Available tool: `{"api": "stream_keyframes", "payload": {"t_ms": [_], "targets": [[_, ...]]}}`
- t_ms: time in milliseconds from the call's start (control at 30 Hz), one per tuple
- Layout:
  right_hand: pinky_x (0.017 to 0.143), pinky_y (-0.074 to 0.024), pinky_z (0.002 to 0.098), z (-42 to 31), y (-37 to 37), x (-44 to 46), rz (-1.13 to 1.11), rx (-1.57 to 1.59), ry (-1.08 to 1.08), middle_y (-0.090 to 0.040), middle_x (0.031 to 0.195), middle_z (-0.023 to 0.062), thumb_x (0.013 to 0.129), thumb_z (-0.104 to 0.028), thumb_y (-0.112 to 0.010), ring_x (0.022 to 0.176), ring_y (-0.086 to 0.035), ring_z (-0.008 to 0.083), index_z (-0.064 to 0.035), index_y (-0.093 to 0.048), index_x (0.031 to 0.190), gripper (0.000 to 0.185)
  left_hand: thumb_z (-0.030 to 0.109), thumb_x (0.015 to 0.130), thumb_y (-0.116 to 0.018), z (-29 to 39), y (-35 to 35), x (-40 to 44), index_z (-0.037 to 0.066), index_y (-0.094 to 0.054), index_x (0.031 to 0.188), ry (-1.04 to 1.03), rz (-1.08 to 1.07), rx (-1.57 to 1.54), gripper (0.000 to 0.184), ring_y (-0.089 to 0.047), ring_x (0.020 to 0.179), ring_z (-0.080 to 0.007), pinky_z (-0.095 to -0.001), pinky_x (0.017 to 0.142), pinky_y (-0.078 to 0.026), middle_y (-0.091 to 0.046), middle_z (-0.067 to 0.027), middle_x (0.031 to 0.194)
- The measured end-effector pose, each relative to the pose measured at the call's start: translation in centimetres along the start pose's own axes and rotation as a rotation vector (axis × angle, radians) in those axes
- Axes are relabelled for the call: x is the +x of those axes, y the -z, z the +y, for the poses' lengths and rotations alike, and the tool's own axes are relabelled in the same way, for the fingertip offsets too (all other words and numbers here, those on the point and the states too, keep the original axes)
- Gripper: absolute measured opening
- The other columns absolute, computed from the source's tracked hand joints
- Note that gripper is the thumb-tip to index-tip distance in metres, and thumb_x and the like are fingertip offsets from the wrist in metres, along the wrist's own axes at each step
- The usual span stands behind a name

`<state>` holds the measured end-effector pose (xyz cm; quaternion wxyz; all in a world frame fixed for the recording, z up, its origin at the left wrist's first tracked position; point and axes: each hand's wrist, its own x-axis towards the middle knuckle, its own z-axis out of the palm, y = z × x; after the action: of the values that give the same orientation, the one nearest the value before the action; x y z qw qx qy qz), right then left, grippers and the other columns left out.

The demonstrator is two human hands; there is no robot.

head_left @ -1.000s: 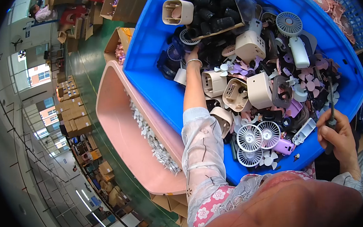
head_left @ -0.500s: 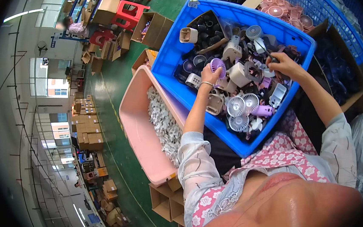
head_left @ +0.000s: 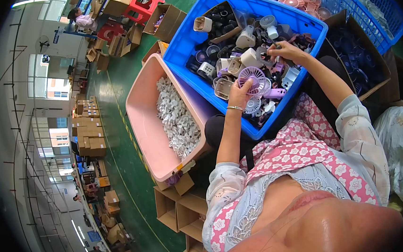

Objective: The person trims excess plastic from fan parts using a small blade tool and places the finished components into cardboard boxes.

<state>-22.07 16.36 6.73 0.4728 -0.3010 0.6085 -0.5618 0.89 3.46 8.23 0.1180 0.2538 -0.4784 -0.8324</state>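
Observation:
My left hand (head_left: 239, 94) pinches the rim of a light purple fan grille (head_left: 250, 76) above the near side of a blue bin (head_left: 189, 34). My right hand (head_left: 288, 53) is closed around a dark-handled screwdriver (head_left: 276, 46) over the bin's right part; its shaft is hard to make out. Beneath both hands lie jumbled fan parts: a white round grille (head_left: 252, 105), a purple fan handle (head_left: 274, 93), a cream housing (head_left: 251, 57) and a light blue-white casing (head_left: 290, 76). A box of black parts (head_left: 224, 17) sits inside the bin at the far left.
A pink tub (head_left: 139, 112) with white fan blades (head_left: 175, 121) stands left of the bin. Cardboard boxes (head_left: 189, 207) are below it. Pink grilles (head_left: 298, 2), a blue crate (head_left: 339, 6) and a carton of dark fans (head_left: 359, 61) lie right. Another person (head_left: 83, 21) sits far left.
My left hand has brought the purple grille nearer to my body, turning its round face up. The right hand with the screwdriver has shifted left. The view has moved slightly.

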Motion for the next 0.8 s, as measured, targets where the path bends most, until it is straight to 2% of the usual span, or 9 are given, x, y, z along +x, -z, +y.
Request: {"api": "stream_keyframes", "payload": {"t_ms": [67,133,167,233,300,433,533,633,800], "targets": [[0.043,-0.0425,0.0197,0.0,-0.9,0.0,-0.071,0.021,-0.036,-0.061,0.080,0.0057,0.083,-0.032,-0.059,0.053,-0.056,0.0079,-0.0059,-0.057,0.109,0.037,0.008,0.081,-0.063,0.8,0.2,0.8,0.002,-0.053,0.106,-0.015,-0.041,-0.074,0.027,-0.062,0.084,-0.0207,-0.0390,0.072,-0.055,-0.061,-0.0092,0.096],[0.044,-0.0442,0.0204,-0.8,-2.4,-0.1,-0.168,0.219,-0.028,-0.060,0.083,0.0064,0.084,-0.032,-0.059,0.057,-0.058,0.0090,-0.0055,-0.052,0.116,0.042,0.009,0.084,-0.060,1.9,0.3,2.3,0.001,-0.053,0.108,0.012,-0.075,-0.056,0.026,-0.062,0.086,-0.0211,-0.0384,0.074,-0.054,-0.061,-0.0101,0.098],[0.041,-0.0440,0.0211,-1.4,-2.8,0.1,-0.206,0.315,-0.106,-0.061,0.077,0.0068,0.085,-0.031,-0.058,0.051,-0.058,0.0099,-0.0097,-0.048,0.122,0.044,0.009,0.084,-0.060,2.2,0.6,3.3,0.001,-0.053,0.108,0.027,-0.106,-0.045,0.026,-0.062,0.086,-0.0213,-0.0379,0.075,-0.054,-0.060,-0.0104,0.099],[0.040,-0.0430,0.0208,-0.8,-2.7,1.6,-0.312,0.257,-0.077,-0.060,0.070,0.0060,0.086,-0.030,-0.057,0.051,-0.057,0.0096,-0.0098,-0.049,0.120,0.041,0.010,0.085,-0.059,2.7,0.7,4.5,-0.001,-0.052,0.109,0.026,-0.144,-0.023,0.027,-0.061,0.089,-0.0216,-0.0362,0.078,-0.052,-0.060,-0.0112,0.101],[0.038,-0.0409,0.0208,0.0,-3.1,2.7,-0.272,0.291,-0.088,-0.056,0.060,0.0037,0.086,-0.028,-0.056,0.045,-0.053,0.0091,-0.0098,-0.051,0.117,0.036,0.011,0.086,-0.058,2.3,1.2,5.2,0.000,-0.052,0.110,0.018,-0.148,-0.077,0.027,-0.061,0.090,-0.0221,-0.0379,0.080,-0.052,-0.060,-0.0114,0.102],[0.043,-0.0407,0.0198,-0.5,-3.8,3.2,-0.276,0.261,0.023,-0.055,0.068,0.0011,0.086,-0.022,-0.058,0.052,-0.052,0.0064,-0.0030,-0.053,0.112,0.032,0.009,0.086,-0.057,3.0,0.7,4.9,-0.001,-0.052,0.109,0.066,-0.087,-0.214,0.025,-0.061,0.088,-0.0211,-0.0356,0.080,-0.052,-0.060,-0.0109,0.100],[0.043,-0.0401,0.0176,-2.0,-4.9,2.5,-0.245,0.406,-0.015,-0.057,0.069,0.0007,0.085,-0.018,-0.060,0.050,-0.052,0.0060,-0.0020,-0.055,0.109,0.029,0.025,0.091,-0.050,3.9,0.3,4.6,-0.001,-0.051,0.111,0.106,-0.098,-0.280,0.033,-0.061,0.089,-0.0205,-0.0341,0.079,-0.052,-0.060,-0.0113,0.102],[0.043,-0.0403,0.0173,-2.5,-5.0,2.2,-0.236,0.383,0.013,-0.056,0.064,-0.0002,0.084,-0.018,-0.060,0.048,-0.051,0.0056,-0.0002,-0.056,0.105,0.027,0.042,0.095,-0.031,4.5,-0.4,4.1,-0.001,-0.043,0.121,0.140,-0.146,-0.358,0.052,-0.055,0.104,-0.0263,-0.0409,0.090,-0.046,-0.054,-0.0157,0.114],[0.041,-0.0391,0.0181,-2.0,-4.7,2.1,-0.268,0.422,-0.040,-0.056,0.067,0.0009,0.084,-0.018,-0.060,0.048,-0.050,0.0051,0.0002,-0.057,0.103,0.027,0.053,0.092,-0.020,4.8,-0.7,3.6,-0.001,-0.039,0.126,0.226,-0.168,-0.435,0.067,-0.048,0.114,-0.0294,-0.0450,0.096,-0.040,-0.048,-0.0175,0.122]]}}
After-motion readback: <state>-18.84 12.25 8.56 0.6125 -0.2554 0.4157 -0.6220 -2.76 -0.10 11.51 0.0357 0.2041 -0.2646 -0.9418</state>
